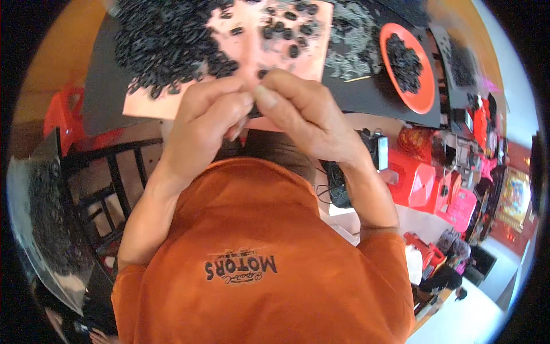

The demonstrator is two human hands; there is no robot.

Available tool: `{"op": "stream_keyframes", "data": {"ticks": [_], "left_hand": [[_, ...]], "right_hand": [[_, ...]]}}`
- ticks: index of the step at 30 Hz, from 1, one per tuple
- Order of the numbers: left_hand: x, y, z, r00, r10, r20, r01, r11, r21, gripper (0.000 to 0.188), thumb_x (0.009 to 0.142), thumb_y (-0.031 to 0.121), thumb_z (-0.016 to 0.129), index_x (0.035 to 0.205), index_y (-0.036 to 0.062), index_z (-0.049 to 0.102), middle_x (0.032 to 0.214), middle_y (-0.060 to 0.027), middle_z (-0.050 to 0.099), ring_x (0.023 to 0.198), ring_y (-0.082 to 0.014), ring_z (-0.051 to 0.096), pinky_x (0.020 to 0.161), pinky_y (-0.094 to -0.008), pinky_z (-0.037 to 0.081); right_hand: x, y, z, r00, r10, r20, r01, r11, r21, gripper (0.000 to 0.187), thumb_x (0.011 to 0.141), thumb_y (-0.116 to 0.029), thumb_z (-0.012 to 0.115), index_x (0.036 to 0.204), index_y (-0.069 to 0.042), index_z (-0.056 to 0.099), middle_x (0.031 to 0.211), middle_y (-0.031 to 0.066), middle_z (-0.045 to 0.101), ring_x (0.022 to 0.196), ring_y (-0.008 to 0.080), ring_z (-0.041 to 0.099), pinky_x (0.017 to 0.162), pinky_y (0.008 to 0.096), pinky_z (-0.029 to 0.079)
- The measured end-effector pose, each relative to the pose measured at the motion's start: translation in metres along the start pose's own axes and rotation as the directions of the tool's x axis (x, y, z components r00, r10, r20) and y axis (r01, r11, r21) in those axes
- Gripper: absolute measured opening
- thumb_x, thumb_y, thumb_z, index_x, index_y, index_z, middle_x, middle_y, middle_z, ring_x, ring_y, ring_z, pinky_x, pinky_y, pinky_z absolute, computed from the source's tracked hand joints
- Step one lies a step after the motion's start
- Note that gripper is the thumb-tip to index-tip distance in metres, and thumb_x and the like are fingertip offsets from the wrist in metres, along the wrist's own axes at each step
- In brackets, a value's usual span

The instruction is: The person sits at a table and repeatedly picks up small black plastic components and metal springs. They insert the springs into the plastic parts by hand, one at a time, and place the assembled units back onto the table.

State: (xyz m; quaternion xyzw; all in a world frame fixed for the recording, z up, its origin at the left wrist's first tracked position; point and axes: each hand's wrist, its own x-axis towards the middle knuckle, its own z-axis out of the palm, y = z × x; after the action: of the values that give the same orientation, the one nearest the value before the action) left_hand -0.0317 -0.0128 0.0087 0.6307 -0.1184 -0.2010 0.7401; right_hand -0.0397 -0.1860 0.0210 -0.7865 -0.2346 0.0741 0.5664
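Note:
My left hand [206, 123] and my right hand [312, 117] meet at the fingertips above the near edge of a pink sheet [149, 106]. Thumbs and forefingers are pinched together on both, and whatever they hold is covered by the fingers. Just beyond my right forefinger shows a small dark piece [262, 74]; whether it is touched I cannot tell. A big heap of small black ring-like parts [166, 43] covers the sheet's left side. Several loose black parts [294, 51] are scattered over its right side.
Right of the sheet lie a pile of clear small pieces [349, 49], a thin pale stick [357, 79] and an orange plate [428, 94] of black parts, all on a dark tabletop [366, 103]. Red stools [409, 180] stand at right. Another person's hand [100, 337] shows at lower left.

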Motion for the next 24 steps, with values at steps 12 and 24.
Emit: {"op": "stream_keyframes", "data": {"ticks": [12,24], "left_hand": [[0.005,0.000,-0.014,0.998,0.037,0.048,-0.045,0.980,0.194,0.024,0.088,0.016,0.048,0.067,0.0050,0.048,0.057,0.0038,0.038,0.050,-0.0037,0.033,0.045,-0.0213,0.025],[0.015,-0.003,-0.029,0.999,0.037,-0.012,-0.034,0.971,0.235,0.021,0.088,0.018,0.051,0.069,0.0078,0.051,0.059,0.0063,0.039,0.053,-0.0009,0.033,0.046,-0.0194,0.024]], "right_hand": [[-0.052,0.001,-0.133,0.719,0.152,-0.678,-0.381,0.902,-0.201,0.027,0.090,-0.026,0.056,0.080,-0.001,0.061,0.065,-0.0053,0.048,0.062,0.0040,0.040,0.052,0.0220,0.033],[-0.064,0.046,-0.198,0.832,0.098,-0.547,-0.502,0.555,-0.663,0.032,0.086,-0.026,0.057,0.107,-0.001,0.057,0.085,0.0131,0.060,0.073,0.0185,0.056,0.065,0.0316,0.045]]}}
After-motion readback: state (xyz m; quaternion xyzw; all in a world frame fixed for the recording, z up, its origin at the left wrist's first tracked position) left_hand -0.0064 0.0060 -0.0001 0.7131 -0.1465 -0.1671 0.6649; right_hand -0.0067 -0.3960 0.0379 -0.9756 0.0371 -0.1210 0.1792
